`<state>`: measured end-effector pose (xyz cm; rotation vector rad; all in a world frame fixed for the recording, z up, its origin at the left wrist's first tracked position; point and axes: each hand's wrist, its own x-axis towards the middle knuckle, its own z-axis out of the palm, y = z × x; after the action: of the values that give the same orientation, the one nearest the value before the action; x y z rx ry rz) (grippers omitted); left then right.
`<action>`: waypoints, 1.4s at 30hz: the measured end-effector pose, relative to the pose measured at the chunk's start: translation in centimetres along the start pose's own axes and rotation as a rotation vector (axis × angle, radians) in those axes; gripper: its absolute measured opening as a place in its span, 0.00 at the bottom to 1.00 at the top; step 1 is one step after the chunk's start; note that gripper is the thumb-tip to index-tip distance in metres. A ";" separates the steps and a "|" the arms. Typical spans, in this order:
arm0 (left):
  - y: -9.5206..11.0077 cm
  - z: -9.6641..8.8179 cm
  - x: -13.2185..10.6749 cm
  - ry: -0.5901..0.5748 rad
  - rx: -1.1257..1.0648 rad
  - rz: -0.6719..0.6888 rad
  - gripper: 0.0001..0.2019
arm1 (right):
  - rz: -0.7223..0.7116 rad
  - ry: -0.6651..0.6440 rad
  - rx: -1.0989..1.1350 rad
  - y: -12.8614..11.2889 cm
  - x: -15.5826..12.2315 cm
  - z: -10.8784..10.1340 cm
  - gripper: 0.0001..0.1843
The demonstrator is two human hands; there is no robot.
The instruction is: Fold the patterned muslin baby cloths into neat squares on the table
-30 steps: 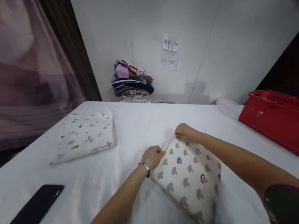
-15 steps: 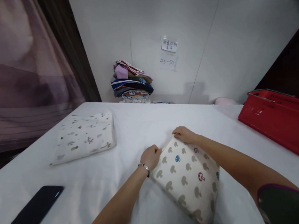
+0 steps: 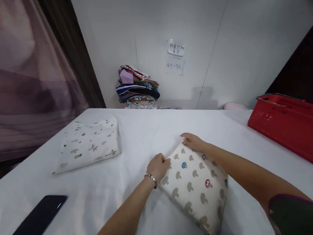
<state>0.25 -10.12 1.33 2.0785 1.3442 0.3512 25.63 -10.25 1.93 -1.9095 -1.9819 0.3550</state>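
Note:
A folded cream cloth printed with grey-brown mushrooms, plus a few blue and red ones, lies at an angle on the white table near my body. My left hand, with a silver bracelet at the wrist, is closed on its far left edge. At the far corner, my right hand holds the fabric between thumb and fingers, its index finger stretched outward. Another folded white cloth with small palm and leaf prints rests to the left, apart from both hands.
A red plastic basket stands at the right side of the table. At the near left lies a flat black object. Folded textiles are stacked against the back wall, beside handwritten paper signs. A curtain hangs at left.
The right index finger has straightened a little away from the cloth's corner. The mushroom-print cloth has shifted very slightly left, and the left hand keeps its hold.

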 end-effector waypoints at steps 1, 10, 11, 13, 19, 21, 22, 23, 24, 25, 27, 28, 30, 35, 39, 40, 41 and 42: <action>0.0 0.0 0.0 -0.003 0.002 -0.001 0.10 | 0.014 0.022 -0.014 -0.1 -0.4 0.0 0.24; 0.3 0.1 0.0 0.006 0.037 0.002 0.08 | 0.051 -0.163 -0.184 -2.3 -3.7 0.7 0.39; 0.3 0.1 0.1 0.011 0.043 0.001 0.08 | 0.058 -0.170 -0.192 -2.3 -3.6 0.8 0.39; 0.3 0.2 0.0 0.024 0.047 0.000 0.08 | 0.065 -0.160 -0.207 -2.4 -3.4 0.8 0.38; 0.2 0.3 -0.5 0.087 0.014 0.008 0.08 | 0.104 -0.137 -0.220 -4.0 -4.6 0.2 0.39; 0.3 0.2 -0.6 0.089 0.005 0.015 0.07 | 0.077 -0.114 -0.240 -4.7 -5.7 0.3 0.39; 0.3 0.2 -0.6 0.086 -0.001 0.017 0.07 | 0.063 -0.115 -0.249 -4.9 -6.2 0.4 0.40; 0.3 0.1 -0.5 0.081 -0.008 0.017 0.07 | 0.055 -0.124 -0.257 -5.0 -6.6 0.6 0.40; 0.3 0.1 -0.4 0.075 -0.014 0.015 0.06 | 0.056 -0.134 -0.263 -5.0 -7.0 0.8 0.40; 0.3 0.1 -0.3 0.071 -0.019 0.009 0.06 | 0.061 -0.141 -0.265 -4.9 -7.2 1.1 0.40; 0.2 0.1 -0.1 0.064 -0.027 -0.001 0.06 | 0.066 -0.127 -0.269 -4.6 -7.3 1.5 0.39; 0.1 0.1 0.0 0.065 -0.030 -0.002 0.06 | 0.066 -0.115 -0.270 -4.5 -7.2 1.5 0.39; 0.0 0.2 0.1 0.070 -0.038 -0.001 0.06 | 0.074 -0.109 -0.266 -4.5 -7.0 1.4 0.39; -0.2 0.3 0.0 0.072 -0.040 0.008 0.06 | 0.117 -0.154 -0.190 -6.7 -8.0 0.6 0.39; -0.2 0.2 0.0 0.075 -0.041 0.028 0.06 | 0.029 -0.183 -0.190 -8.8 -10.1 1.5 0.39; -0.2 0.2 0.1 0.073 -0.042 0.033 0.06 | 0.019 -0.189 -0.192 -9.0 -10.4 1.8 0.39; -0.2 0.2 0.1 0.070 -0.043 0.037 0.06 | 0.015 -0.188 -0.194 -9.2 -10.6 2.1 0.39; -0.2 0.2 0.1 0.069 -0.044 0.040 0.06 | 0.016 -0.181 -0.196 -9.3 -10.7 2.3 0.40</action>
<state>0.24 -10.01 1.03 2.0765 1.3248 0.4695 16.42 -21.25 2.88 -2.0788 -2.1902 0.3620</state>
